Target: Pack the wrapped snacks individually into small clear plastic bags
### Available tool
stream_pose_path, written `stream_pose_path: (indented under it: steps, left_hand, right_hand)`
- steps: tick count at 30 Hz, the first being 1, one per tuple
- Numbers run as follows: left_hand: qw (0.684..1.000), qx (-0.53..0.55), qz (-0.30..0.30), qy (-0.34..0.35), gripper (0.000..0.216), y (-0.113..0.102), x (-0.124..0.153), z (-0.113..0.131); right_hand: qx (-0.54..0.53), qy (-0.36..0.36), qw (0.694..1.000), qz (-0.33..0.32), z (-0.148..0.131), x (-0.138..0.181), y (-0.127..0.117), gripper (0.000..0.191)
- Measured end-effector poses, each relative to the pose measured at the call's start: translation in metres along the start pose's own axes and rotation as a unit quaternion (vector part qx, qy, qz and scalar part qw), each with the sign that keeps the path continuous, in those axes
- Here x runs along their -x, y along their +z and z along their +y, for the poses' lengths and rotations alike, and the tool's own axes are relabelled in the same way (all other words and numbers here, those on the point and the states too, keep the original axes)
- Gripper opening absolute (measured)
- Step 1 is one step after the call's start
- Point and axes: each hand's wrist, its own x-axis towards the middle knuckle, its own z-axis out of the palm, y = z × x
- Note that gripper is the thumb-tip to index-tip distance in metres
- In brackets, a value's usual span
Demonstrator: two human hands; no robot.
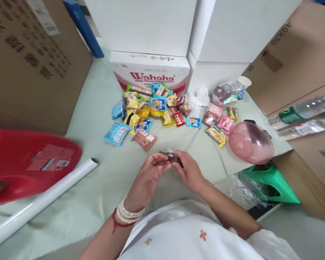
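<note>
Close to my body, both hands meet around a small dark packet with a shiny surface; its exact kind I cannot make out. My left hand, with a beaded bracelet and red cord at the wrist, grips the packet's left end. The right end is pinched in the fingers of my right hand. Just beyond them lies a brown snack packet, with a light blue snack packet to its left. A pile of wrapped snacks in yellow, blue, red and green spreads farther back.
A Wahaha carton stands behind the snacks. At right are a pink translucent bowl, plastic bottles, a bagged container and a green plastic item. A red plastic item and a white roll occupy the left.
</note>
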Motion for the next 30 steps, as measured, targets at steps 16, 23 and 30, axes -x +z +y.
stream_pose_path:
  steps: [16,23,30]
  left_hand:
    - [0.957,-0.224,0.164,-0.082,0.052,-0.096,0.033,-0.067]
    - [0.864,-0.469,0.167,0.074,0.032,-0.089,0.036,-0.079]
    - [0.827,-0.525,0.137,0.144,0.020,-0.090,0.038,-0.074]
  right_hand:
    - [0.201,0.412,0.884,0.090,0.184,0.006,-0.272,0.036]
    - [0.493,0.240,0.836,0.025,0.160,-0.108,-0.250,0.039]
    - [0.544,0.221,0.806,-0.074,0.186,-0.197,-0.211,0.035]
